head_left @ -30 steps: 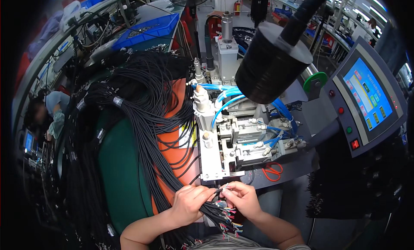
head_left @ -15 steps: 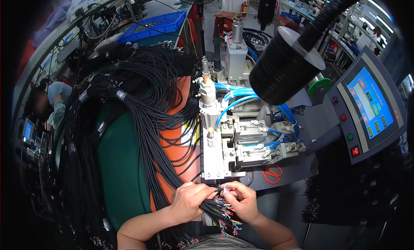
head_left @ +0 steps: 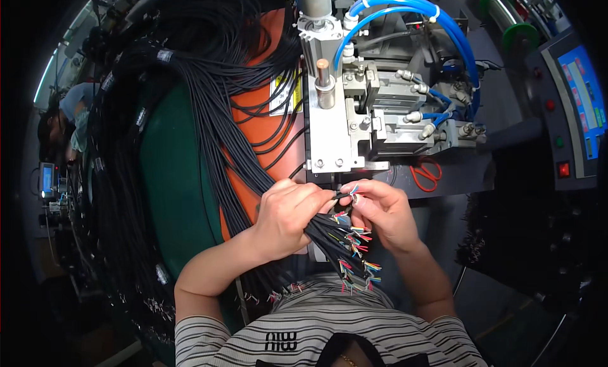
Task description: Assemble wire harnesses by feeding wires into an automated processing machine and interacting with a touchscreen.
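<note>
A thick bundle of black cables (head_left: pixel 218 123) runs from the upper left down to my hands. My left hand (head_left: pixel 288 215) is closed around the bundle near its stripped ends, and one cable pokes out between thumb and forefinger. At that cable's tip, my right hand (head_left: pixel 386 212) pinches the thin coloured wires (head_left: pixel 354 191). Below the hands, the other cable ends fan out with red, blue, yellow and white wires (head_left: pixel 361 246). Both hands are just in front of a metal pneumatic machine (head_left: pixel 329 132) with blue air hoses (head_left: pixel 405 0).
Red-handled scissors (head_left: pixel 425 175) lie right of the machine's front. A control panel with a lit screen (head_left: pixel 582 101) stands at the right, near a green-flanged wire spool (head_left: pixel 508 18). More black cables hang over a green surface (head_left: pixel 168 158) at the left. A co-worker (head_left: pixel 73 113) is at far left.
The head view has tilted down, so the machine appears higher and my striped shirt shows. Both hands stay at the cable ends, the right still pinching the coloured wires.
</note>
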### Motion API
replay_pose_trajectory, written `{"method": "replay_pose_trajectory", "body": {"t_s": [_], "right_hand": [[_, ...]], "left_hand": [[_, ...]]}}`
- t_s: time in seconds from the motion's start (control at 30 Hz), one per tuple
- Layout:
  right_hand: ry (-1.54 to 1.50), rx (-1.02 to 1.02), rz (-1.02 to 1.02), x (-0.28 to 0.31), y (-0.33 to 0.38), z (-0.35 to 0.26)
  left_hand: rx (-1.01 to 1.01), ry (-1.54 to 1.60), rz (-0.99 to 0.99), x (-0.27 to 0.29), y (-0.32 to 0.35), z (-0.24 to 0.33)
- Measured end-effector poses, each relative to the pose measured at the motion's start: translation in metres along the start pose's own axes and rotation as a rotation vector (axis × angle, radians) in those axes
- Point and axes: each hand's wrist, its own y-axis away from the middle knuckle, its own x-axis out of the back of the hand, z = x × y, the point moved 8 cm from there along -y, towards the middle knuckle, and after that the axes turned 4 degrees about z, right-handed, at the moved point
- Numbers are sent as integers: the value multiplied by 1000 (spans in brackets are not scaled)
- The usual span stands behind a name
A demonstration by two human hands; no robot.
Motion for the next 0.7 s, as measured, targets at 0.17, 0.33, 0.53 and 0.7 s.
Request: {"method": "replay_pose_trajectory", "body": {"t_s": [0.17,0.33,0.53,0.7], "right_hand": [[-45,-41,-21,-2,4,8],[355,378,86,-6,3,-6],[-6,98,60,-9,7,1],[-193,-5,-53,-5,2,7]], "left_hand": [[-40,10,15,-4,7,-3],[-148,-57,36,-6,9,14],[-124,-111,16,-3,9,14],[-93,40,17,-3,6,4]]}}
